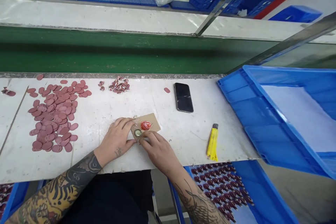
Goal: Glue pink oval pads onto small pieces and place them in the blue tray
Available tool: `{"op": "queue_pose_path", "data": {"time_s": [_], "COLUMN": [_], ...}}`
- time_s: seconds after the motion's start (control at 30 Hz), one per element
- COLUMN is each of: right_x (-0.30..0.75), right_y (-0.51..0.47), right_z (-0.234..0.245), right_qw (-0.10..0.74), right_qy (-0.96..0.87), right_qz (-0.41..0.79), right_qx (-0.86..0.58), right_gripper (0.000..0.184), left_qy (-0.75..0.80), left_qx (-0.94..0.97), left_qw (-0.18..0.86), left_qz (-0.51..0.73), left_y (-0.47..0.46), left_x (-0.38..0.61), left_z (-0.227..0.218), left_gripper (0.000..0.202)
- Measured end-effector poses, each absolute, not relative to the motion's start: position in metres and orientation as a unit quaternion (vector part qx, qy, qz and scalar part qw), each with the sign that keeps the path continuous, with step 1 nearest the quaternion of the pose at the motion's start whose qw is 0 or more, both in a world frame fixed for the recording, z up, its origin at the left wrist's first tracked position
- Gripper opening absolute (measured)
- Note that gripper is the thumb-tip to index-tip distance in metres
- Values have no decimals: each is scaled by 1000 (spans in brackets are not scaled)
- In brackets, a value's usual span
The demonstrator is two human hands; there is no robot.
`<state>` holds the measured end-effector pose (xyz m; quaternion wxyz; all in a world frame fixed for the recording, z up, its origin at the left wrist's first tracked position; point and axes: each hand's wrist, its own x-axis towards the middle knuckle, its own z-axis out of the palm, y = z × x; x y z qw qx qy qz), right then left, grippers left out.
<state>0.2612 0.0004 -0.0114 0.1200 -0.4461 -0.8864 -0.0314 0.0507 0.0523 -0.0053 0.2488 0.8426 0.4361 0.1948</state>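
Observation:
A small brown card (pixel 153 119) lies on the white table between my hands. On it are a glossy red round piece (pixel 145 125), a fine chain (pixel 136 123) and a round pale-centred piece with a dark rim (pixel 138 133). My left hand (pixel 117 139) is closed on the card's left edge, fingers at the far corner and thumb near the front. My right hand (pixel 159 150) has its fingers curled at the card's front edge, with fingertips beside the pale round piece. Its palm hides part of the card.
Many pink oval pieces (pixel 56 112) lie spread at left. Small metallic parts (pixel 119 85) sit near the back edge. A phone (pixel 183 97) and yellow cutter (pixel 212 142) lie at right. Blue bins (pixel 236 101) stand beyond; another tray (pixel 262 185) below holds rows of dark red pieces.

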Motion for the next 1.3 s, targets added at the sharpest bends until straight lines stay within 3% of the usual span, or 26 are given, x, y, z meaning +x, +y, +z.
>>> {"op": "queue_pose_path", "data": {"time_s": [0.23,0.63,0.93,1.3], "right_x": [260,264,261,275], "right_y": [0,2,-9,-5], "right_z": [-14,-17,-2,-3], "right_qw": [91,123,50,72], "right_qy": [-889,-886,-908,-912], "right_qz": [-29,-34,-40,-19], "right_qx": [-448,-445,-413,-402], "right_gripper": [15,18,21,27], "left_qy": [463,485,486,484], "left_qx": [834,825,825,827], "left_qw": [236,227,223,218], "left_qz": [185,180,184,185], "left_y": [52,50,50,51], "left_x": [56,63,62,63], "left_z": [-3,0,-2,-1], "left_gripper": [53,49,48,46]}}
